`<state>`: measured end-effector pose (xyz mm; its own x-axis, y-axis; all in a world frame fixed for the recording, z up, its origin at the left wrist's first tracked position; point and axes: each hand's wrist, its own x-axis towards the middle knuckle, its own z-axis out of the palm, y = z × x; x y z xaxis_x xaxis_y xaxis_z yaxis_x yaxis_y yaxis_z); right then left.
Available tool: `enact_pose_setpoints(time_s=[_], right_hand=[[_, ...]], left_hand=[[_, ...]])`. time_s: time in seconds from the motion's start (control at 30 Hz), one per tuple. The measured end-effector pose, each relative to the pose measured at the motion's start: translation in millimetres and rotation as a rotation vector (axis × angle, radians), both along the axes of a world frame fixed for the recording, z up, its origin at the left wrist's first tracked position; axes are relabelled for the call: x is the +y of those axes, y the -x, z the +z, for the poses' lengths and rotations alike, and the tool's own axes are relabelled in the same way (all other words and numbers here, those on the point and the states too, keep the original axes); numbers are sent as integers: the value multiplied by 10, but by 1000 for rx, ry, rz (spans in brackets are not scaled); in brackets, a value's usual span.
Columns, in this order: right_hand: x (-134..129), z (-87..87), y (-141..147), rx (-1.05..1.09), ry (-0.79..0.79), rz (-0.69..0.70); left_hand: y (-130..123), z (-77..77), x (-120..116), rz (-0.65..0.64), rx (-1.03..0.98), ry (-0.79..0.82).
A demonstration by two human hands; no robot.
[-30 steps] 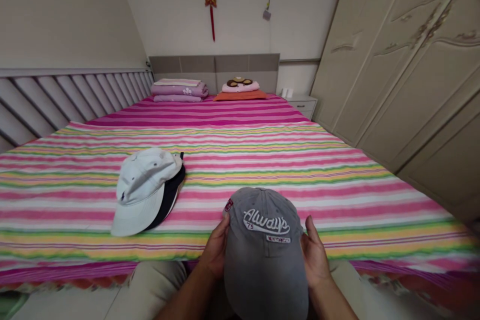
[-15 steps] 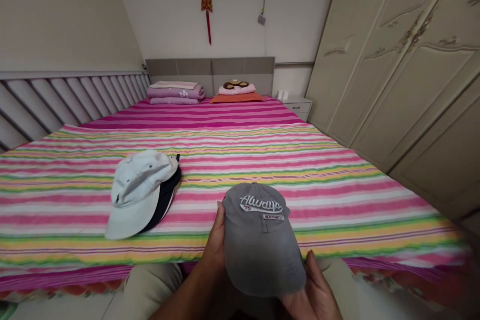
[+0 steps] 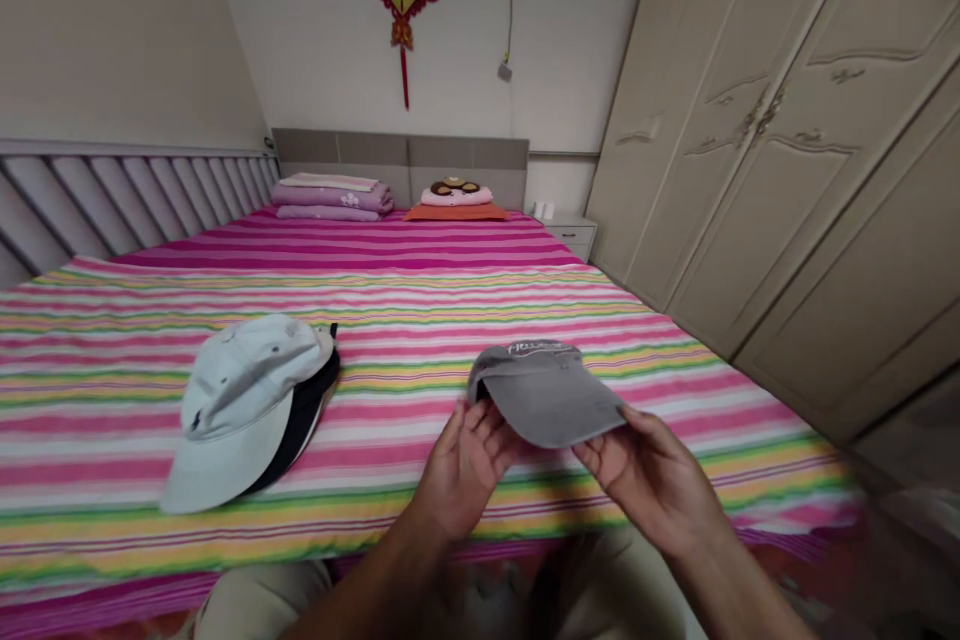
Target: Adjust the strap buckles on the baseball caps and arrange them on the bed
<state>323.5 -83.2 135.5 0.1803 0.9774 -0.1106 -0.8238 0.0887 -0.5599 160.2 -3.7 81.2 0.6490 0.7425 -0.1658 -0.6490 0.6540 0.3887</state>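
A grey baseball cap (image 3: 551, 402) with white raised lettering is held above the near part of the bed, brim toward me. My left hand (image 3: 466, 468) supports its left side, fingers curled up under the crown's lower edge. The brim's right corner is pinched in my right hand (image 3: 651, 472), thumb on top and fingers beneath. Off to the left, a pale blue cap (image 3: 251, 385) lies on the striped bedspread (image 3: 420, 320), stacked over a black cap (image 3: 298, 425) that is mostly hidden.
Folded purple bedding (image 3: 334, 198) and a pink and orange pile (image 3: 455, 203) sit by the headboard (image 3: 469, 155). A small white nightstand (image 3: 571, 232) stands beyond the bed. Tall cream wardrobes (image 3: 757, 190) line the right side, a slatted rail (image 3: 150, 195) the left.
The grey cap has moved up and away from me and tilted, so its lettering is now foreshortened. Both hands moved forward with it. The camera view has shifted; the other caps stay put.
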Motion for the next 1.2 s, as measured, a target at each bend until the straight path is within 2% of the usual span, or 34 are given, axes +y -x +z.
enact_pose_setpoints(time_s=[0.23,0.33,0.43,0.53,0.6,0.77,0.87,1.0,1.2], right_hand=[[471,250,-712,-133,-86,-153],[751,281,-964,-134,-108,-207],[991,227,-1194,-118,-111,-251],[1070,46,-1442,-95,-73,-318],[996,-157,-1600,-79,-15,-357],[518,-792,-1835,-20,158,-413],[251,-1074,-1887,3,217,-439],[94,-1251,-1968,-6,251,-454],[33,-1340,-2083,-67,331,-392]], left_hand=[[261,-533,-58,-123,182,89],[370,-736,-89,-143,233,116],[461,-903,-124,-154,251,130],[543,-1033,-168,-178,241,112],[591,-1090,-195,-194,235,97],[665,-1148,-220,-221,212,51],[676,-1186,-208,-230,228,44],[675,-1256,-185,-229,226,31],[668,-1244,-189,-231,205,6]])
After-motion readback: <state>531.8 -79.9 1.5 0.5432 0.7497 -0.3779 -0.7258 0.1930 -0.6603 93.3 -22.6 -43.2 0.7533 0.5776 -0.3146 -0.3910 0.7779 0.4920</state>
